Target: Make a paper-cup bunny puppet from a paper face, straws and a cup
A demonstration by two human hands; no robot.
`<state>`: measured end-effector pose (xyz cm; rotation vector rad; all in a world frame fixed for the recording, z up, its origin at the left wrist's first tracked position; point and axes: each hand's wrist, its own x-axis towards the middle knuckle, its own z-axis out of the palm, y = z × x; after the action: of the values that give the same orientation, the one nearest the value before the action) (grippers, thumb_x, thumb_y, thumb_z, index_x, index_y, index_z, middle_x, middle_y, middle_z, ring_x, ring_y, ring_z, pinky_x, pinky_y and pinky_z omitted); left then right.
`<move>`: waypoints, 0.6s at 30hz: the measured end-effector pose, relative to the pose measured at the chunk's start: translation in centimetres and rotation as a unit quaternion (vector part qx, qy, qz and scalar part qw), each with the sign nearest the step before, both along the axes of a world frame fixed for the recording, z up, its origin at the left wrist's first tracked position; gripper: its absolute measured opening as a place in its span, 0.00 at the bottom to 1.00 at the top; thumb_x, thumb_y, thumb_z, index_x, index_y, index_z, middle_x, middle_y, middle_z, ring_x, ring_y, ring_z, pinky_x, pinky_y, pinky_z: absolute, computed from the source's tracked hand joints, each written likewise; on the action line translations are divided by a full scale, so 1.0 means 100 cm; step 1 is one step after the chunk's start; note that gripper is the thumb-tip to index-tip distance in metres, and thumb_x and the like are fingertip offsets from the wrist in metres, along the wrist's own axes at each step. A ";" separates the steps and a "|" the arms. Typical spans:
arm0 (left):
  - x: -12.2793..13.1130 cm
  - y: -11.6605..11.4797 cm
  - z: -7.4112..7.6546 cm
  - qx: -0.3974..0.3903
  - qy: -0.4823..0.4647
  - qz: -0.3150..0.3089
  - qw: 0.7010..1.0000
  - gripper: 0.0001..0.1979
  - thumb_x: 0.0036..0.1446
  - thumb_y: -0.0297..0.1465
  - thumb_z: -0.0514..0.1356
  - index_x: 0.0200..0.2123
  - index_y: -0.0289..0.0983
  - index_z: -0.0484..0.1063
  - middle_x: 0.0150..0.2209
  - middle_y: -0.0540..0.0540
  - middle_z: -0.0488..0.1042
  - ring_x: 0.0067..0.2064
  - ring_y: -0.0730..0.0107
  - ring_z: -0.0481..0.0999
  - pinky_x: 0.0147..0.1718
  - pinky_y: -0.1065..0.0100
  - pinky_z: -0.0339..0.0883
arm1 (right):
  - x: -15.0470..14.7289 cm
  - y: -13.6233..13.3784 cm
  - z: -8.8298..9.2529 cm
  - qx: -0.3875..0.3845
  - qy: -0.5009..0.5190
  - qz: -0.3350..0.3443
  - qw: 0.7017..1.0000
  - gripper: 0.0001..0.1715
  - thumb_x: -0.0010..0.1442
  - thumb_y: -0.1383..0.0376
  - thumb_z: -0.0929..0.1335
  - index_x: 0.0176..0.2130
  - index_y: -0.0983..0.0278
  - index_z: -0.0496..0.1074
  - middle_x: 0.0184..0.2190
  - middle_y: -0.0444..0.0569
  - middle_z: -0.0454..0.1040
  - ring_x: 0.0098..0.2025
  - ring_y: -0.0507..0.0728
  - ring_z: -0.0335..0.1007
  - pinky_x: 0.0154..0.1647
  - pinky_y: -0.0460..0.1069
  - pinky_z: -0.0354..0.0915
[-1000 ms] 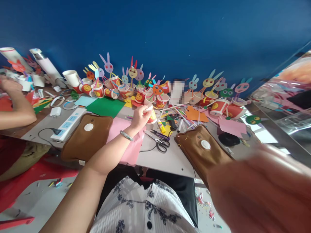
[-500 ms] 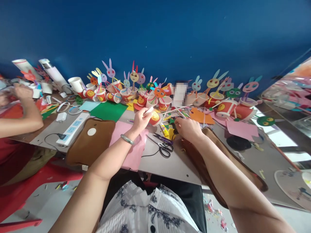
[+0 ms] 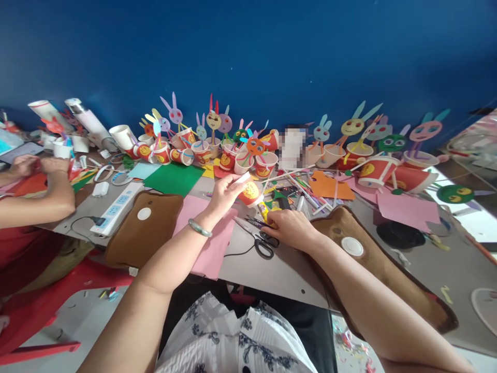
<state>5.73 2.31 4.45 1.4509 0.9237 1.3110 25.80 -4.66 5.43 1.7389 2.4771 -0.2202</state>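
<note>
My left hand (image 3: 223,197) is closed on a red paper cup (image 3: 250,193) with a yellow emblem, pinching it near its white rim. The cup is tilted, and my fingers hide part of it. My right hand (image 3: 293,228) has come down over the handles of purple-handled scissors (image 3: 254,221), its fingers curled onto them. Those scissors lie on the table. Beside them is a second pair of scissors with black handles (image 3: 264,248). A yellow glue stick (image 3: 263,210) lies between the cup and my right hand.
Cups with paper rabbit figures (image 3: 202,150) line the blue wall. Brown cushions (image 3: 155,228) flank a pink sheet (image 3: 212,238). A white power strip (image 3: 116,210) is at the left. Pens and paper scraps (image 3: 306,191) crowd the middle. Another person's hands (image 3: 54,166) work at far left.
My right hand has moved down and left from the paper scraps onto the purple-handled scissors. My left hand still holds the cup, almost in place. The view has shifted slightly.
</note>
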 end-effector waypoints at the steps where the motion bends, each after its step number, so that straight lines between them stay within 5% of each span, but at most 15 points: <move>1: 0.000 0.000 0.000 -0.004 0.000 -0.003 1.000 0.11 0.53 0.37 0.66 0.37 0.36 0.76 0.36 0.47 0.80 0.37 0.69 0.77 0.36 0.69 0.71 | 0.000 0.000 -0.001 0.004 0.000 -0.001 1.000 0.12 0.64 0.56 0.68 0.35 0.61 0.74 0.34 0.48 0.78 0.36 0.57 0.74 0.27 0.48 0.47; 12: -0.002 0.002 -0.002 0.004 0.032 -0.014 0.999 0.09 0.56 0.35 0.65 0.36 0.36 0.76 0.37 0.46 0.80 0.38 0.67 0.78 0.39 0.66 0.72 | 0.002 0.003 -0.005 -0.023 0.016 -0.004 1.000 0.08 0.62 0.60 0.68 0.34 0.61 0.75 0.36 0.49 0.79 0.37 0.58 0.74 0.30 0.48 0.54; 15: -0.003 0.004 -0.005 0.105 0.102 0.033 0.989 0.07 0.58 0.35 0.63 0.35 0.36 0.76 0.36 0.45 0.80 0.39 0.65 0.77 0.42 0.64 0.72 | 0.002 0.004 -0.006 -0.023 0.025 -0.005 0.999 0.07 0.60 0.63 0.67 0.35 0.61 0.76 0.35 0.49 0.79 0.36 0.58 0.73 0.29 0.48 0.54; 18: -0.002 0.003 -0.007 0.248 0.181 0.087 0.948 0.07 0.60 0.33 0.60 0.34 0.37 0.76 0.36 0.43 0.79 0.42 0.62 0.77 0.48 0.60 0.69 | 0.003 0.004 -0.006 -0.024 0.050 0.007 0.998 0.07 0.57 0.65 0.66 0.36 0.62 0.74 0.33 0.48 0.77 0.34 0.57 0.72 0.30 0.48 0.54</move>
<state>5.50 2.63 3.76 2.0930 1.0188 1.5063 26.13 -4.31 4.87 1.7325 2.5300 -0.3713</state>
